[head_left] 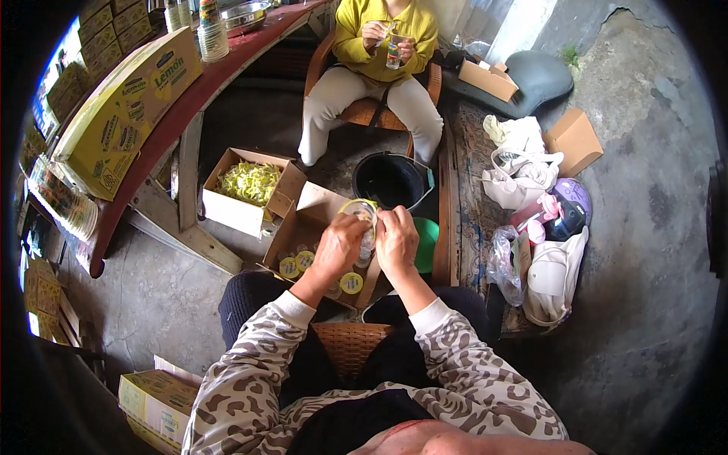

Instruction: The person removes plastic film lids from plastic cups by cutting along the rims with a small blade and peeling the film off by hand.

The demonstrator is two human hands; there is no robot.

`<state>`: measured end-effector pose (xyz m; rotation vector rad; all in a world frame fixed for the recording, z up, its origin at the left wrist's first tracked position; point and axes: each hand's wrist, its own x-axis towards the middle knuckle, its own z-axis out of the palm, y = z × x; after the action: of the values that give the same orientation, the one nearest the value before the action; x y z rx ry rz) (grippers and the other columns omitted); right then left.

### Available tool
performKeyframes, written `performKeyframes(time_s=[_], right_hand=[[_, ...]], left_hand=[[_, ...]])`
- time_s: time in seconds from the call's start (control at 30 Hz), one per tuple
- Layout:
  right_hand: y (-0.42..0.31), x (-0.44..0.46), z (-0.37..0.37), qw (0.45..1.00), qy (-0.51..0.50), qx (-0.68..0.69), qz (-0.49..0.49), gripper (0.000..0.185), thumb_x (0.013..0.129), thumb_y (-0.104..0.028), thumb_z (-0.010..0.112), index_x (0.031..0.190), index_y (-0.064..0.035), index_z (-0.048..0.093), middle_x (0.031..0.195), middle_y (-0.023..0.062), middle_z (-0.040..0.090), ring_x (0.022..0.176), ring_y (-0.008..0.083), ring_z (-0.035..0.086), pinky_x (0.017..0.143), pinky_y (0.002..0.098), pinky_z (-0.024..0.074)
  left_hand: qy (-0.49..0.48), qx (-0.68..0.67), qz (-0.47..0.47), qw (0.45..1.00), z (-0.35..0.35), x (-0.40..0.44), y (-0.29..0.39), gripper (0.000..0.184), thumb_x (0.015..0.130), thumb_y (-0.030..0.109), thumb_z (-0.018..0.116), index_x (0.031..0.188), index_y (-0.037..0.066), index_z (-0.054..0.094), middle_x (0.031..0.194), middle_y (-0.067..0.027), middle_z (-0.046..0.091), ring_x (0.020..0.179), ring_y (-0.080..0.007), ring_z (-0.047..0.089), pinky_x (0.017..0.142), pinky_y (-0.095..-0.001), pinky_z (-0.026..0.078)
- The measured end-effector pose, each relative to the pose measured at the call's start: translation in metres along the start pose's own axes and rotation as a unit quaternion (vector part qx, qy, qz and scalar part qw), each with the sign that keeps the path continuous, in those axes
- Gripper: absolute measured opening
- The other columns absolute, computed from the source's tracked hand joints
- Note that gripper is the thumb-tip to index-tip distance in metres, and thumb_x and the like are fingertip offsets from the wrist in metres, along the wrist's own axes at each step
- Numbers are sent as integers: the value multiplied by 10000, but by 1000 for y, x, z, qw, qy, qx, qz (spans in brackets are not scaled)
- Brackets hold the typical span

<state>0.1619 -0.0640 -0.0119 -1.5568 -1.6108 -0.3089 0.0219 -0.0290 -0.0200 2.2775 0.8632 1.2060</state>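
Note:
Both my hands meet in front of me over an open cardboard box (290,236). My left hand (339,244) is closed around a clear plastic cup (365,220) with a yellow rim. The fingers of my right hand (397,239) pinch the cup's rim from the other side. Several cups with round yellow lids (351,283) lie in the box below my hands. To the left of it, another box (230,211) holds a heap of yellow-green strips (249,183).
A black bucket (390,180) and a green basin (425,244) stand ahead. Across from me sits a co-worker (385,45) holding a cup. Cartons and stacked cups line a red table (227,62) at left; bags (550,277) and a helmet (570,208) lie at right.

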Motion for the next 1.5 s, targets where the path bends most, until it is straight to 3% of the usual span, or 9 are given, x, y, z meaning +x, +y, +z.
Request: performKeyframes(time_s=[0.1,0.23,0.33,0.73,1.17,1.3,1.5], right_hand=[[14,6,6,999,16,24,35,70,843,-3,690,875,-31,634,793,114,542,768,325,592,676,436,482],[14,5,5,984,-13,157,82,93,830,47,685,882,-23,652,801,118,576,752,314,618,639,424,490],[9,1,-3,987,-24,147,58,123,815,58,691,901,-26,664,813,107,580,762,300,623,644,411,496],[-9,2,-18,996,3,62,-58,172,767,47,730,916,-23,680,791,72,542,760,253,589,663,386,494],[-5,2,-4,999,-21,32,-2,148,807,24,691,942,-27,657,834,105,536,814,305,590,707,418,491],[8,6,-3,988,-20,131,73,97,810,22,705,885,-26,666,821,107,571,772,303,613,672,413,498],[6,6,-13,989,-18,142,32,110,805,34,711,884,-30,668,796,91,561,731,284,602,645,402,492]], left_hand=[[0,-24,18,1000,7,-3,8,184,769,-78,655,944,-32,688,886,-187,658,887,-396,633,791,-448,531],[26,-12,24,999,-3,6,8,175,783,-50,661,956,-25,661,894,-186,653,868,-393,633,773,-445,529],[36,-10,-9,999,-6,8,4,136,846,18,681,968,-28,640,841,-184,623,805,-390,629,695,-457,510],[50,15,-33,998,-13,7,0,81,874,35,662,927,-25,657,849,-188,629,797,-410,637,684,-455,519],[0,2,-36,999,-5,1,6,95,826,-10,650,920,-23,661,861,-174,630,835,-392,634,728,-452,523],[-18,-3,-4,1000,-4,2,13,99,808,-33,647,907,-35,653,854,-180,626,854,-382,606,758,-448,512],[8,3,-4,1000,-14,9,10,83,838,-6,670,913,-32,650,833,-181,616,824,-389,608,722,-454,505]])
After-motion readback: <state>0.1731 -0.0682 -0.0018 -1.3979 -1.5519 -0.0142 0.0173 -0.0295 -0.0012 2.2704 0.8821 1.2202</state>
